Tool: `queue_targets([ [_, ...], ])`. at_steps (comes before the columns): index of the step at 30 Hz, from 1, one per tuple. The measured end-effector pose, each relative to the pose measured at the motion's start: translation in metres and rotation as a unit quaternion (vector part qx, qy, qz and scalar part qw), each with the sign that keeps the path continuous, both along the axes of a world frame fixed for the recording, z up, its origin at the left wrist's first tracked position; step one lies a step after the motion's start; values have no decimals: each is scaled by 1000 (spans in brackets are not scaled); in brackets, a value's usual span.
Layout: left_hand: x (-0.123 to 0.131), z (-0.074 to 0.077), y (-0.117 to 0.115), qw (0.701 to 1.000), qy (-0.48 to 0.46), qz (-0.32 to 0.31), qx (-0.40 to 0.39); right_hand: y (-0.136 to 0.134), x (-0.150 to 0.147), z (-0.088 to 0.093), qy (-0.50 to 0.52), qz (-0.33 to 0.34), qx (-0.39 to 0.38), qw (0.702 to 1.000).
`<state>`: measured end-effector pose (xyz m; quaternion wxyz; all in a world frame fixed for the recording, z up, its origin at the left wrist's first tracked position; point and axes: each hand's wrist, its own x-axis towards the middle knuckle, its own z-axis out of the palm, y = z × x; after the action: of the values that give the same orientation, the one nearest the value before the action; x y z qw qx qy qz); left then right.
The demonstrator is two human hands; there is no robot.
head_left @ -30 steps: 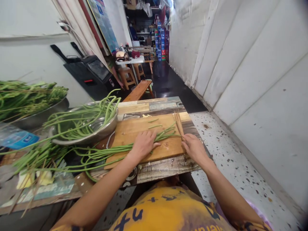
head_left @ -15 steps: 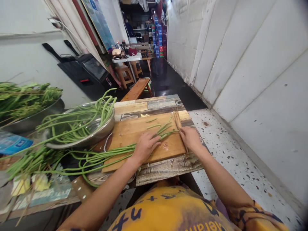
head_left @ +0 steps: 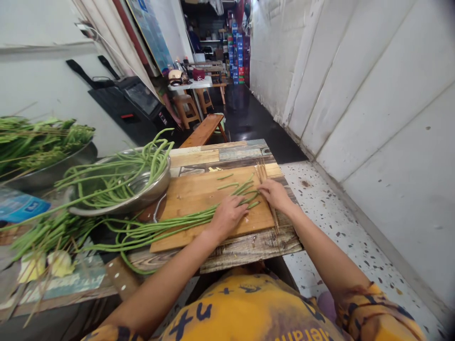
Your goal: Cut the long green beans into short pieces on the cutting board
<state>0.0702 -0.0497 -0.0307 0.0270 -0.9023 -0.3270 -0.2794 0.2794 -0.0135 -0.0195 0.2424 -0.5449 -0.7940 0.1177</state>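
Long green beans (head_left: 185, 220) lie across a wooden cutting board (head_left: 192, 192) and trail off its left side. My left hand (head_left: 229, 217) is closed over the bundle near its right end, and several bean tips stick out past the fingers. My right hand (head_left: 276, 194) is beside those tips at the board's right edge, thumb and fingers pinched together. What sits in that pinch, if anything, is hidden. Under and beside this hand lies a bunch of thin wooden skewers (head_left: 261, 171). Short cut bean pieces (head_left: 227, 185) rest on the board beyond my left hand.
A metal bowl (head_left: 158, 187) of long beans stands left of the board. Further left are a second bowl (head_left: 42, 177) heaped with skewered greens and a blue-labelled plastic packet (head_left: 26, 206). A knife blade (head_left: 122, 277) lies by the table's front edge. Beyond stands a wooden bench (head_left: 202, 131).
My left hand has slid right along with the bean bundle, whose tips now lie more evenly. My right hand has shifted slightly left and away from me.
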Motion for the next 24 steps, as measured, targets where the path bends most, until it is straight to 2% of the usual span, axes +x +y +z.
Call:
queue_targets([
  [9, -6, -2, -11, 997, 26, -2, 68, -22, 3, -2, 7, 63, 11, 998],
  [16, -7, 6, -19, 997, 55, 61, 5, -38, 2, 9, 5, 53, 32, 998],
  [20, -6, 7, -19, 996, 62, 63, 5, -34, -13, 22, -5, 82, 26, 996],
  [24, -6, 2, -19, 995, 65, 78, 21, -18, -32, 29, -7, 118, -8, 993],
])
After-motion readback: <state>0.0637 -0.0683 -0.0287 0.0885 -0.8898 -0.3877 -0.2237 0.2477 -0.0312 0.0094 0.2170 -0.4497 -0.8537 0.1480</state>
